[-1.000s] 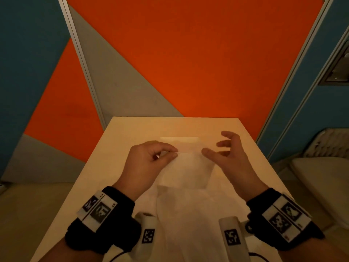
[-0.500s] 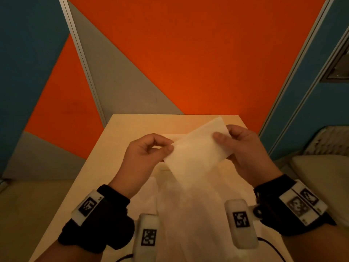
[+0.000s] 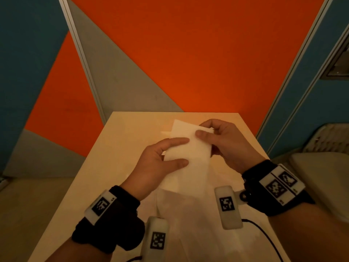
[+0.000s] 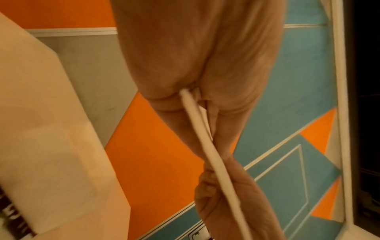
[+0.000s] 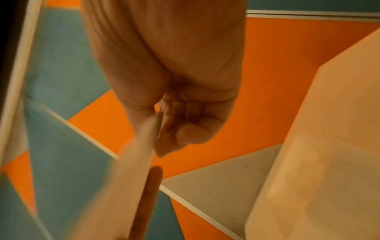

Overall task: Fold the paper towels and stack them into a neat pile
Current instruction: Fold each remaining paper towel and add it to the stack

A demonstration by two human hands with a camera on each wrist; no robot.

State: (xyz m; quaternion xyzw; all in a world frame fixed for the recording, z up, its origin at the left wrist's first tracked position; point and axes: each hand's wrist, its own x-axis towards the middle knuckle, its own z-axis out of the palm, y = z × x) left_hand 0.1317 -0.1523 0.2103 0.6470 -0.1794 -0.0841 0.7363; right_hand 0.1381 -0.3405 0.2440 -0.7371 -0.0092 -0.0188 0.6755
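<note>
A folded white paper towel (image 3: pixel 190 150) is lifted above the pale table (image 3: pixel 120 148), slanting up and away from me. My left hand (image 3: pixel 181 152) pinches its left edge, thumb and forefinger lying on top. My right hand (image 3: pixel 207 135) pinches the far right corner with the thumb on top. The left wrist view shows the towel (image 4: pixel 205 146) edge-on between the fingers. In the right wrist view the towel (image 5: pixel 133 162) is blurred beside curled fingers. Unfolded towels (image 3: pixel 188 214) lie flat beneath my wrists. A sliver of a folded towel (image 3: pixel 165 132) shows behind the held one.
The table's far edge meets an orange and grey wall panel (image 3: pixel 188 63). A pale seat (image 3: pixel 321 176) stands to the right of the table. A black cable (image 3: pixel 264 235) runs from my right wrist.
The towel rose from the table. My right hand took its right corner, and both hands turned it to slant upward. My left thumb and forefinger now lie on top of it.
</note>
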